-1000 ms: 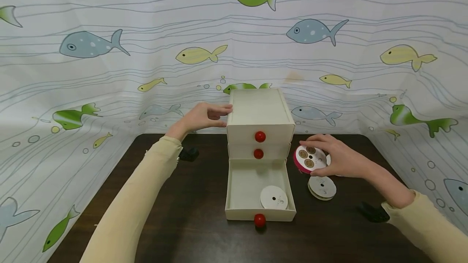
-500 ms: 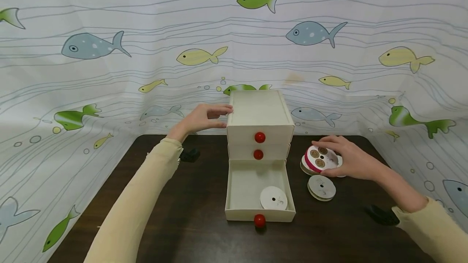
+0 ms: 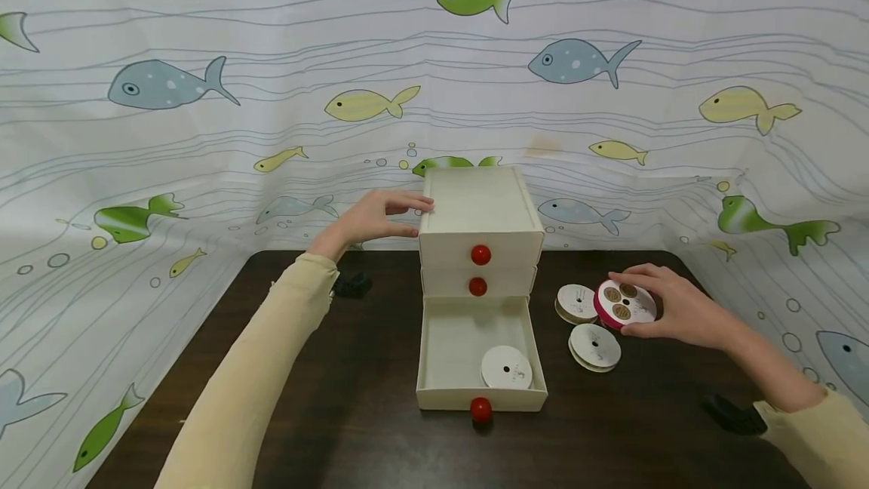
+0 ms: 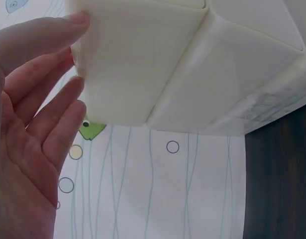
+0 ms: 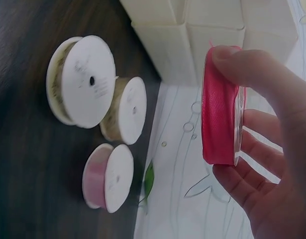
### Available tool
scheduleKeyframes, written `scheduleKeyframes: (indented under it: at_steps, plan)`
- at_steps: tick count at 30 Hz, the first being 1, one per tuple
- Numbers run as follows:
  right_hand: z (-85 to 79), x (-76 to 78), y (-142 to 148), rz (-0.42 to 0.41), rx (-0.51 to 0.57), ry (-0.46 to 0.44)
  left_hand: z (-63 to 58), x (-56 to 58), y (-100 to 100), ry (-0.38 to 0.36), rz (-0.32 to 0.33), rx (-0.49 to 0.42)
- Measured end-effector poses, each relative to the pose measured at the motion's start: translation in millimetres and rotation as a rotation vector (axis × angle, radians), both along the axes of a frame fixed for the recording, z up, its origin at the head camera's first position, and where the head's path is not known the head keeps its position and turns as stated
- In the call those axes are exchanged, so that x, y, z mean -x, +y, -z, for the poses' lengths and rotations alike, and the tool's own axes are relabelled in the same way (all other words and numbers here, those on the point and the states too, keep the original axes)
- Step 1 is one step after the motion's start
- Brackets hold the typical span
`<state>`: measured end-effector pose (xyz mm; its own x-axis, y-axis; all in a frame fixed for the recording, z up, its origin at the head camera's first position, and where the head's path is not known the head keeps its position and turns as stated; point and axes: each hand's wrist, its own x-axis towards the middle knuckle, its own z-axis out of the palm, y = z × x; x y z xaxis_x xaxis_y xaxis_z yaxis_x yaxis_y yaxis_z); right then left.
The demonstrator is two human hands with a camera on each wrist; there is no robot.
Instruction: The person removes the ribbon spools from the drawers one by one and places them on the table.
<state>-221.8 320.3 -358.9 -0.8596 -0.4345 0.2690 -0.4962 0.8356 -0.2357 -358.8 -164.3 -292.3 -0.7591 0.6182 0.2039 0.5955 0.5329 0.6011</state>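
A spool of red ribbon (image 3: 637,309) with round brown stickers on its face is pinched in my right hand (image 3: 682,308). In the right wrist view the thumb lies on one edge and the fingertips support the other. My left hand (image 3: 370,216) rests its nearly straight fingers on the upper left edge of a cream drawer cabinet (image 3: 478,198), thumb near its side. The bottom drawer (image 3: 451,338) is pulled out, with one white-faced spool (image 3: 502,368) lying inside. Beside the cabinet are a spool with gold-brown ribbon (image 3: 575,303) and another white spool (image 3: 596,345).
In the right wrist view, a pink ribbon spool (image 5: 96,177) stands near the other two on the dark table (image 3: 366,436). Red knobs (image 3: 480,255) front the drawers. A fish-printed sheet (image 3: 271,44) lines the back and sides.
My right hand has moved the red ribbon spool rightward, away from the cabinet, uncovering the gold-brown spool. The left hand stays at the cabinet edge.
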Motion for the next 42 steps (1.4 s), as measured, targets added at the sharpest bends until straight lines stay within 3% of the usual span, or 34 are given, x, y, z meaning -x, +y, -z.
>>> scheduleKeyframes:
  at_steps: [16,26,42]
  plan:
    - [38.2,4.1,35,0.107,-0.003,-0.05,9.0,0.6,-3,-0.04,-0.002,-0.084]
    - [63.9,3.4,51,0.133,-0.025,-0.078,10.4,0.2,-2,-0.062,-0.007,-0.099]
    - [84.7,1.9,58,0.158,-0.035,-0.127,10.7,0.4,-1,-0.067,0.012,-0.133]
